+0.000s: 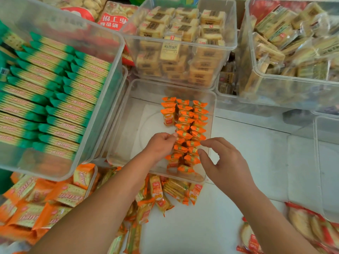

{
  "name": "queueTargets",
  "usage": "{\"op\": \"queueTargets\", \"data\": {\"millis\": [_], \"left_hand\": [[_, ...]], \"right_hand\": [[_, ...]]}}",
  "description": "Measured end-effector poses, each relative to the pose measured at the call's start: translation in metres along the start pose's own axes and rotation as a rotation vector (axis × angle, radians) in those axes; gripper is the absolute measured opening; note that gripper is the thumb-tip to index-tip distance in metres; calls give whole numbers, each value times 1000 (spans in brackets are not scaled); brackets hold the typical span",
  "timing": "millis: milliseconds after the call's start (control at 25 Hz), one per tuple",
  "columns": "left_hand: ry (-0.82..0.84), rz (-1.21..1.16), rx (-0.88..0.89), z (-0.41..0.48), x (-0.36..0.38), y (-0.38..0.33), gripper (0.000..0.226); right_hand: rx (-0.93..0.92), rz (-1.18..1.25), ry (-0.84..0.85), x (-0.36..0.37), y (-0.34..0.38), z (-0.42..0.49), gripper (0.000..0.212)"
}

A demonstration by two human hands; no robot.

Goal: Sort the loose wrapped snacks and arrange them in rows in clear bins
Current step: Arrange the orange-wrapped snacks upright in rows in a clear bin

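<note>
A clear bin stands in the middle, with small orange wrapped snacks lined up in rows along its right side. My left hand reaches into the bin with its fingers curled, and its fingertips pinch an orange packet at the left edge of the rows. Over the bin's near right corner hovers my right hand, fingers spread and relaxed, thumb close to the packets and holding nothing. Just in front of the bin, loose orange and yellow wrapped snacks lie in a heap.
A bin of green-ended packets sits raised at the left. Bins of tan biscuits stand at the back and back right. Orange cracker packs pile up at lower left, red-wrapped crackers at lower right. Another clear bin is at the right edge.
</note>
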State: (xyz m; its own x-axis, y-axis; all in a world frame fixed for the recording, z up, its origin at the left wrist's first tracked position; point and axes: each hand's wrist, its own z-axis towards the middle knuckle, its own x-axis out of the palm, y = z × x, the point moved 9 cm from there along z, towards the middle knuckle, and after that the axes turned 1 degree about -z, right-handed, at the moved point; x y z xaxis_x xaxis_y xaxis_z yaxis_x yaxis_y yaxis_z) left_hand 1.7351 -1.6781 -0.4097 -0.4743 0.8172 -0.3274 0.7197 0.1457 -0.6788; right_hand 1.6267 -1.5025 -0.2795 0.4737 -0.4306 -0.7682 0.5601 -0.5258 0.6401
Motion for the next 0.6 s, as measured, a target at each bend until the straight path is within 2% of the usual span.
{"op": "queueTargets", "data": {"millis": [120, 240, 320, 440, 520, 600], "left_hand": [[-142, 94, 140, -29, -33, -10, 32], [-304, -7, 334, -92, -66, -9, 11], [-377, -89, 385, -140, -78, 15, 9], [-403, -70, 286, -194, -75, 84, 10], [-367, -24, 175, -209, -67, 132, 11], [-353, 46, 133, -216, -70, 157, 13]], "right_hand": [[6, 0, 10, -5, 10, -14, 23], [-21, 74, 30, 0, 30, -42, 22], [-24, 106, 98, 22, 39, -70, 19], [47, 128, 264, 86, 36, -115, 26], [58, 51, 320, 130, 33, -128, 36], [90, -81, 339, 163, 32, -125, 38]]}}
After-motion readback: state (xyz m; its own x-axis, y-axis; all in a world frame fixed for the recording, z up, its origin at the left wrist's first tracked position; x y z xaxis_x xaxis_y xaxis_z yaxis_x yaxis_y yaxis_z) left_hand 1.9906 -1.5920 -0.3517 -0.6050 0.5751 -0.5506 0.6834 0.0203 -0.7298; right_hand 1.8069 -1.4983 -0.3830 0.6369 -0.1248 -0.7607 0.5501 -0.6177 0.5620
